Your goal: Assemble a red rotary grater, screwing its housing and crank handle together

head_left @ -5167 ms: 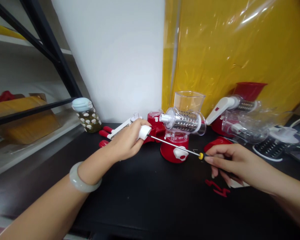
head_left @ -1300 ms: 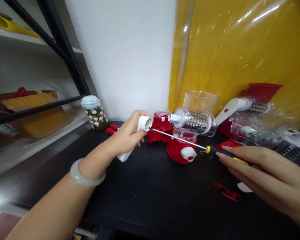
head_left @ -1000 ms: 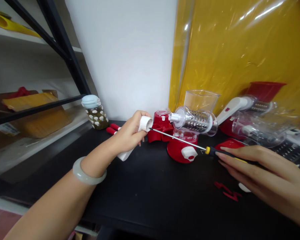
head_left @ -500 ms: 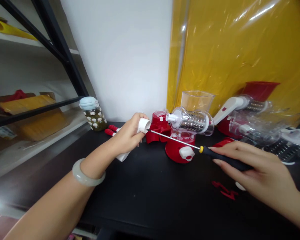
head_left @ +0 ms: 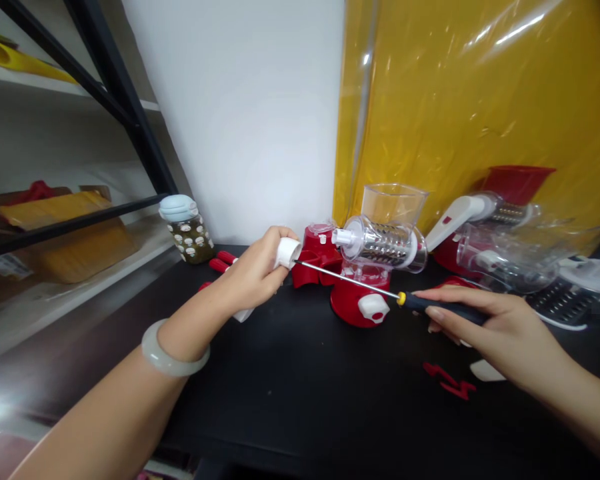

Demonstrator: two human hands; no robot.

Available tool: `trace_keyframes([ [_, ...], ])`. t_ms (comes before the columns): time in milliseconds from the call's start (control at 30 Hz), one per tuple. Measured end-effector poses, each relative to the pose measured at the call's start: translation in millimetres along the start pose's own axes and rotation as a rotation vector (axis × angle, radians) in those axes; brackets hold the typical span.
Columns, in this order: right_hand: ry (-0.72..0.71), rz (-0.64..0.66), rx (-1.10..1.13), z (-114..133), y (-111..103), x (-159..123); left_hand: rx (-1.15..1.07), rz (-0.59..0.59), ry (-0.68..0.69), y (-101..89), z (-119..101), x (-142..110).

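My left hand (head_left: pixel 257 270) is closed around a white plastic crank handle (head_left: pixel 288 252), its round hollow end facing right. My right hand (head_left: pixel 490 317) grips the dark handle of a screwdriver (head_left: pixel 350 278) with a yellow collar. The long metal shaft points left, and its tip meets the rim of the white piece; whether it sits inside cannot be made out. Just behind the shaft stands a rotary grater (head_left: pixel 387 243) with a clear hopper, metal drum and red base (head_left: pixel 353 307). Left of it is a red plastic part (head_left: pixel 321 243).
A patterned jar with a light blue lid (head_left: pixel 186 227) stands at the back left, near red-handled pliers (head_left: pixel 223 260). Another grater (head_left: pixel 510 200) and clear parts crowd the right. Small red pieces (head_left: pixel 450 382) and a white piece (head_left: pixel 487 371) lie on the black table (head_left: pixel 290 407).
My right hand has turned around the screwdriver handle, its fingers now curled differently and the thumb nearer the collar. The left hand and white piece have hardly moved.
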State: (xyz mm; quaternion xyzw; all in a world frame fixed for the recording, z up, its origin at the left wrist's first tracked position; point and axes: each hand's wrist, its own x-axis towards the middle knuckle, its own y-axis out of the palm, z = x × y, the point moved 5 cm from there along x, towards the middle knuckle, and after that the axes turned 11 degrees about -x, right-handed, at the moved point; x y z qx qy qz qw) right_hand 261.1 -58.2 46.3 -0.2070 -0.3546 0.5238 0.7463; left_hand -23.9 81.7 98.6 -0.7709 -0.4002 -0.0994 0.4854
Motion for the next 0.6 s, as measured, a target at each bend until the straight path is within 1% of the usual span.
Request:
trace_keyframes([
  [100, 0.115, 0.055, 0.133, -8, 5, 1, 0.007, 0.01, 0.014, 0.8, -2, 0],
  [267, 0.323, 0.182, 0.457, -14, 17, 1, -0.001, 0.014, -0.009, -1.5, -1, -1],
  [367, 0.39, 0.236, 0.525, -10, 21, -2, -0.059, 0.009, -0.023, -4.2, 0, -3],
  [433, 0.358, 0.209, 0.487, -5, 19, -3, -0.122, -0.014, -0.053, -5.9, 1, -3],
  [500, 0.278, 0.142, 0.41, 0, 13, -4, -0.19, -0.04, -0.105, -6.3, 4, -3],
  [600, 0.103, -0.017, 0.284, 9, -1, -6, -0.288, -0.061, -0.203, -3.3, 10, -3],
])
